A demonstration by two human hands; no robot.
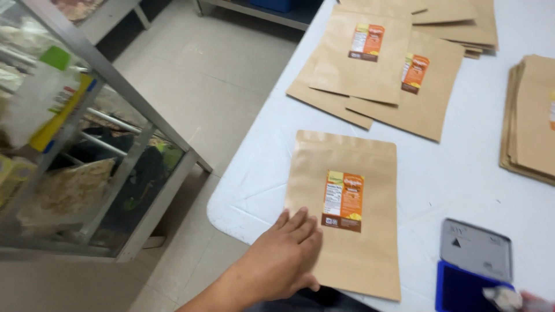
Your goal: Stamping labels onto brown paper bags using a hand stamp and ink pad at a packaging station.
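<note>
The kraft pouch with its orange label lay flat at lower centre of the frame, close to the near edge of the white table. We judged it could slip off that edge if pushed, or catch ink from the open blue stamp pad at lower right. Our left hand rested palm-down, fingers together, on the pouch's lower left corner, gripping nothing. Our right hand barely showed at the lower right corner, apparently pinching a small blurred object; we could not tell its grip.

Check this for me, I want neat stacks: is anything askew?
Yes. The labelled pouches at the table's far side lie fanned and overlapping at angles, not squared. The pouch under the left hand lies nearly straight.
</note>
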